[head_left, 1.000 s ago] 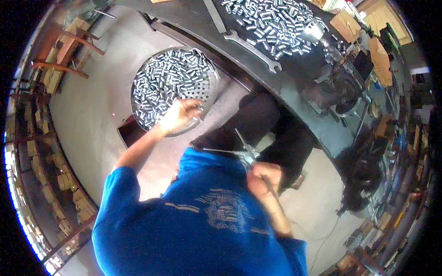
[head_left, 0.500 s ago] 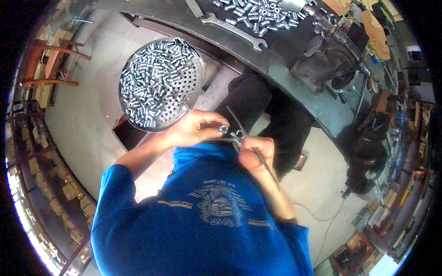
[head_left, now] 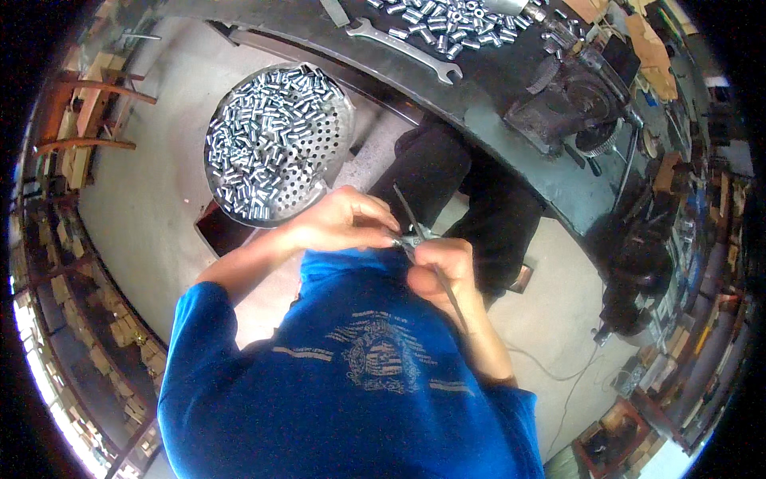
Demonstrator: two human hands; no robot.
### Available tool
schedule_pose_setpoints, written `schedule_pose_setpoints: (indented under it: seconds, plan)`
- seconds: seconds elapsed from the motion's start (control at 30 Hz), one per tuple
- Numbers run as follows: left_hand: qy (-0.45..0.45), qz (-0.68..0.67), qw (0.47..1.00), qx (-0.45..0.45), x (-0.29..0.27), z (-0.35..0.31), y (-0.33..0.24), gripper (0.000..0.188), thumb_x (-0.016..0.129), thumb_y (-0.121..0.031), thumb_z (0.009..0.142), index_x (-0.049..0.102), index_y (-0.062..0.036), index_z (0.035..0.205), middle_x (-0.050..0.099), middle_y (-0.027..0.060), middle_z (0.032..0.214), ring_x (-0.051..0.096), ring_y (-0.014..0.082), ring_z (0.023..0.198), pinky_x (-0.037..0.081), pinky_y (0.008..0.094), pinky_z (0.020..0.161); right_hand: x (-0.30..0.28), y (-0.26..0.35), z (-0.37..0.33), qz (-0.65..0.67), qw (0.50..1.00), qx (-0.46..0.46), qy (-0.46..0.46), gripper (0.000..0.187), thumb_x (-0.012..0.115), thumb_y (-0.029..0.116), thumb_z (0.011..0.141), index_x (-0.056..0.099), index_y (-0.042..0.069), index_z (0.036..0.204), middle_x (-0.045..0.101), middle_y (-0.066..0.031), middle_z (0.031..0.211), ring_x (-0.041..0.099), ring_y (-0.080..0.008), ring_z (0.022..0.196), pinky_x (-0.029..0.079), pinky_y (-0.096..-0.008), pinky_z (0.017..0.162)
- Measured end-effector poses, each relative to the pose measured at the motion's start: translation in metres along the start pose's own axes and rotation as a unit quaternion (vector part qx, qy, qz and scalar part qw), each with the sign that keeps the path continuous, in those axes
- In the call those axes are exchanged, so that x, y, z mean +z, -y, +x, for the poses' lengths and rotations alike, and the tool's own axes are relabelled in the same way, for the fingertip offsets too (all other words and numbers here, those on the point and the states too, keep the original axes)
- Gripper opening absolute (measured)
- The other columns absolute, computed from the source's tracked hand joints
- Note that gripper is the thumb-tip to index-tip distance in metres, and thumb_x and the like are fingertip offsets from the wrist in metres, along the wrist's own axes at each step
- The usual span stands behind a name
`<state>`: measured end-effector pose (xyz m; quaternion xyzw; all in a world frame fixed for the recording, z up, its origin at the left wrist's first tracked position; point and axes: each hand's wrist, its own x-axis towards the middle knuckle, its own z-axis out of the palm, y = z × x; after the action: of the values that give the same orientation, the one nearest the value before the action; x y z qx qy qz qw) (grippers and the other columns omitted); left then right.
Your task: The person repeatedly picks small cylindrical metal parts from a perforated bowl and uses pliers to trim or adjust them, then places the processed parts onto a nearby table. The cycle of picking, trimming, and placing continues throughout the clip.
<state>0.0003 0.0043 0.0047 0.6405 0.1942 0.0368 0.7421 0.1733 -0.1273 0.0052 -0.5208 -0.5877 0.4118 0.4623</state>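
Note:
My left hand (head_left: 347, 222) is closed, thumb and fingers pinched around a small shiny metal sleeve (head_left: 398, 240), mostly hidden by the fingertips. My right hand (head_left: 444, 265) is wrapped around a long, slim metal tool (head_left: 405, 204). Its thin bar shows above the fist and again below along the forearm; its exact kind is not clear. Grey metal at the fingertips fills the small gap between the hands, just in front of the blue shirt. Beyond my left hand sits a round perforated metal pan (head_left: 333, 153), heaped with small sleeves (head_left: 259, 128).
A dark workbench (head_left: 487, 148) crosses the upper right. It carries an open-ended wrench (head_left: 405, 49), a pile of metal sleeves (head_left: 459, 22) and a dark bench vise (head_left: 570, 104). A wooden chair (head_left: 88, 144) stands far left, and a cable (head_left: 550, 377) trails over the floor at right.
My hands have come together. The sleeve in my left fingers has moved right to the tool, and its open end no longer shows. My right hand has shifted and turned slightly.

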Motion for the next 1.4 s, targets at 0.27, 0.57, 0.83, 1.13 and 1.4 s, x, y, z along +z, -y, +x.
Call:
schedule_pose_setpoints:
  seconds: [0.27, 0.57, 0.83, 1.13, 1.4]
  plan:
    - [-0.055, -0.083, 0.991, -0.088, 0.012, -0.002, 0.003, 0.015, 0.056, -0.006, 0.086, 0.057, 0.0065, 0.095, 0.059, 0.0087, 0.070, 0.059, 0.0105, 0.058, 0.046, 0.0239, 0.049, 0.022, -0.018, -0.001, 0.067, 0.995, 0.015, -0.068, 0.044, 0.065, 0.025, 0.074, 0.032, 0.007, 0.052, 0.029, -0.0042, 0.048, 0.031, -0.0151, 0.042, 0.024, -0.0294, 0.041]
    - [-0.203, 0.211, 0.951, 0.097, -0.013, 0.010, 0.014, 0.017, 0.063, -0.001, 0.071, 0.061, -0.0024, 0.088, 0.058, 0.0047, 0.076, 0.057, 0.0111, 0.063, 0.044, 0.0249, 0.053, 0.001, 0.011, -0.013, 0.089, 0.991, -0.006, -0.097, 0.024, 0.054, -0.008, 0.066, 0.041, 0.004, 0.051, 0.044, 0.0000, 0.053, 0.042, -0.0105, 0.046, 0.030, -0.0235, 0.041]
    - [-0.225, 0.414, 0.871, 0.141, -0.019, 0.012, 0.019, 0.025, 0.065, -0.007, 0.059, 0.062, -0.0061, 0.084, 0.053, 0.0088, 0.075, 0.058, 0.0286, 0.067, 0.048, 0.0370, 0.056, 0.003, 0.024, -0.009, 0.028, 0.998, -0.062, -0.013, 0.027, 0.058, 0.004, 0.062, 0.035, 0.007, 0.049, 0.040, -0.0031, 0.047, 0.040, -0.0169, 0.039, 0.026, -0.0287, 0.039]
    - [-0.215, 0.429, 0.856, 0.193, -0.007, 0.011, 0.017, 0.026, 0.067, -0.005, 0.053, 0.059, -0.0059, 0.078, 0.047, 0.0079, 0.067, 0.054, 0.0246, 0.059, 0.043, 0.0345, 0.051, 0.011, 0.020, 0.005, 0.090, 0.995, 0.052, 0.008, 0.028, 0.055, 0.010, 0.065, 0.031, 0.003, 0.053, 0.026, -0.0070, 0.049, 0.029, -0.0178, 0.041, 0.021, -0.0326, 0.041]
    - [-0.210, 0.450, 0.844, 0.202, -0.019, 0.027, 0.016, 0.021, 0.065, -0.007, 0.058, 0.062, -0.0067, 0.079, 0.052, 0.0072, 0.068, 0.056, 0.0258, 0.059, 0.044, 0.0355, 0.050, 0.010, 0.005, 0.009, -0.018, 0.995, -0.071, -0.069, 0.029, 0.058, 0.010, 0.060, 0.031, 0.006, 0.051, 0.030, -0.0093, 0.049, 0.034, -0.0266, 0.042, 0.024, -0.0360, 0.041]
